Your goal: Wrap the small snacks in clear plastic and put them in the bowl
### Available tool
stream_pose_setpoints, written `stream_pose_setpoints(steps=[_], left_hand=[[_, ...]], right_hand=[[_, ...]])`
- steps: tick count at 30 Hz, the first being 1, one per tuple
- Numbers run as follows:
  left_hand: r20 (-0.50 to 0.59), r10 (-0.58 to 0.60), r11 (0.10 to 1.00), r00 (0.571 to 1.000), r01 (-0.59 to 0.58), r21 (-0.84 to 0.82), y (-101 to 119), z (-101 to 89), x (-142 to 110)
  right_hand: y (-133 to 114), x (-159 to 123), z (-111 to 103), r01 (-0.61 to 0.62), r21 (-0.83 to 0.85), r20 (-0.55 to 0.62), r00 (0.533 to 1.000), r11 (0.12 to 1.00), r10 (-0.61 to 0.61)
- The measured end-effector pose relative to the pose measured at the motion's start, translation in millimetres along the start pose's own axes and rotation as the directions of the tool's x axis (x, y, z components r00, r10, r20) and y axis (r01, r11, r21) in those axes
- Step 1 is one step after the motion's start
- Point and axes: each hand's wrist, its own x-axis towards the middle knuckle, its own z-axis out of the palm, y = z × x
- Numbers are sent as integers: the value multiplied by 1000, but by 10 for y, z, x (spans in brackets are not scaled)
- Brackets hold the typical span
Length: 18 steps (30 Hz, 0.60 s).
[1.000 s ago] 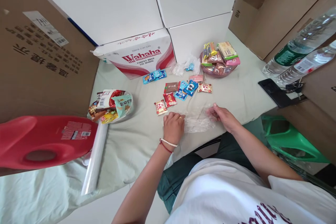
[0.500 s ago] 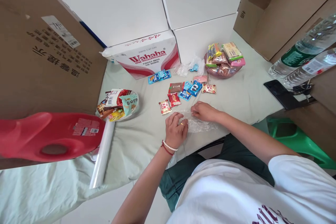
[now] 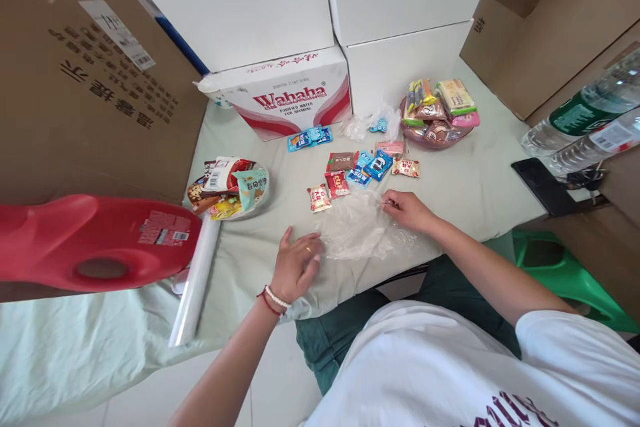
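Bright, diffuse light glints faintly on clear plastic; edges look stretched.

Centre of frame: plastic film on tablecloth, left hand at its left edge, right hand on its right side. Directly behind, snack packets; farther back, carton with sachets before it. Upper right of centre, more packets in bowl. Left of centre, further packets in basin; left edge, jug with roll alongside. Right edge, bottles beside phone.

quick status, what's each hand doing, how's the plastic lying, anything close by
Right hand pinching clear plastic. Left hand open at its left edge, contact unclear. Plastic crumpled on the cloth, snack packets close beyond.
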Motion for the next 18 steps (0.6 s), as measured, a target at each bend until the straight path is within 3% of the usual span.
stream_pose_setpoints(steps=[2,4,6,8,10,13,15,18], left_hand=[[-121,-224,974,967,219,-51,30,33,69],[-242,-338,937,910,349,5,129,83,196],[-340,-269,930,901,335,154,280,142,334],[-371,-111,941,922,218,259,438,212,438],[-284,38,963,958,41,267,547,286,490],[-14,192,963,981,-186,197,526,358,490],[128,195,958,972,-217,187,394,346,464],[229,81,958,970,-140,251,137,236,420]], right_hand=[[-23,-29,96,-13,22,-100,995,1000,15],[-48,-54,174,-15,49,-182,983,999,24],[-68,-75,228,-13,73,-229,973,997,30],[-79,-94,256,-19,89,-255,966,996,41],[-78,-115,261,-25,90,-262,964,996,48],[-39,-155,232,-34,81,-248,967,996,53],[26,-179,197,-54,88,-247,966,995,74],[168,-188,127,-87,96,-254,961,992,109]])
